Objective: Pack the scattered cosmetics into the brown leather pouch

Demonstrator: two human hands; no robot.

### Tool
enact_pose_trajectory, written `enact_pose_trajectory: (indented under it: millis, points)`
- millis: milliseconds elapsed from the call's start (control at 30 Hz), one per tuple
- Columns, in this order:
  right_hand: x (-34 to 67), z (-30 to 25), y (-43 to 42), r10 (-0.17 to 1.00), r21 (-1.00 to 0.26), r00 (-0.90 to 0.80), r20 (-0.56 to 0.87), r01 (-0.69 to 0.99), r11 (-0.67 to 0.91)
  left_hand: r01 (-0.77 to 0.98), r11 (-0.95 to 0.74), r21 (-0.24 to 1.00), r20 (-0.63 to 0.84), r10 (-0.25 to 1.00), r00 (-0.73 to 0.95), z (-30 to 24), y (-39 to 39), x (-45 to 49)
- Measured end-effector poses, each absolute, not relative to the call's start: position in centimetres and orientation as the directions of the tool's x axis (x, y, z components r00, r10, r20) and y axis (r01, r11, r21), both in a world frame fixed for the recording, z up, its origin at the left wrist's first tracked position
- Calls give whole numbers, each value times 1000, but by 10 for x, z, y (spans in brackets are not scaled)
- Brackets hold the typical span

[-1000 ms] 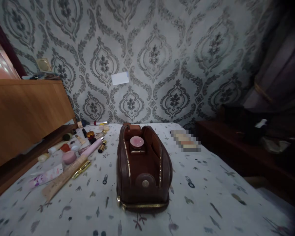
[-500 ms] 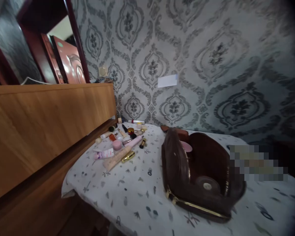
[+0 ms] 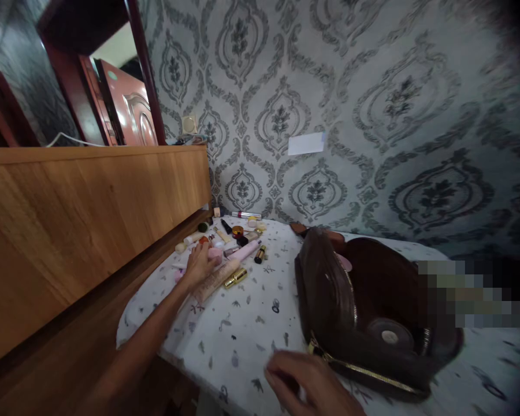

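My left hand (image 3: 200,264) reaches over the cosmetics at the left of the table, its fingers stretched out beside a pink jar (image 3: 215,255). It partly covers a white and purple tube (image 3: 179,274); whether it touches the jar I cannot tell. A beige tube (image 3: 215,280) and a gold lipstick tube (image 3: 236,278) lie just right of the wrist. Low in the view, my right hand (image 3: 309,381) is blurred, its fingers loosely curled, with a gap by the thumb and nothing visible in it. Near it stands a brown zippered bag (image 3: 329,289), its top unzipped.
Several more cosmetics lie farther back, among them an amber-lidded jar (image 3: 237,231) and a silver tube (image 3: 246,215). A wooden cabinet (image 3: 91,202) borders the cloth-covered table (image 3: 242,329) on the left. Behind is a patterned wall (image 3: 277,115). A pixelated patch (image 3: 468,294) hides something at right.
Both my hands have come into view, the left over the cosmetics and the right before the bag. The view has shifted slightly, so things appear farther right.
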State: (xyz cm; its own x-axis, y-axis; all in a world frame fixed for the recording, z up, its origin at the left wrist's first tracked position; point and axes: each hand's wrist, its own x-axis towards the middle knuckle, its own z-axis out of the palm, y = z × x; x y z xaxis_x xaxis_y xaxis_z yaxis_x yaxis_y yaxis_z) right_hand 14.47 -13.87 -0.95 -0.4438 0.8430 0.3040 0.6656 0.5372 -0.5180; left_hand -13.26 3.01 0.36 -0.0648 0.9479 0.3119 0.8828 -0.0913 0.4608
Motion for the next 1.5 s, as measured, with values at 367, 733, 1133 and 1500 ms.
enact_pose_trajectory:
  millis: [367,733,1133,1500]
  points:
    - [78,-46,-40,977,-991,-195,85,-119,62,670,-12,742,214,952,-220,-15,67,-135]
    - [87,-52,-40,990,-958,-95,103,-277,73,-385,101,918,-29,981,190,-6,28,-92]
    - [89,-49,-49,903,-899,129,410,222,377,-253,311,916,-160,863,479,-42,0,-40]
    - [89,-56,-46,956,-957,61,287,75,282,-14,-266,964,262,935,239,-25,-10,-48]
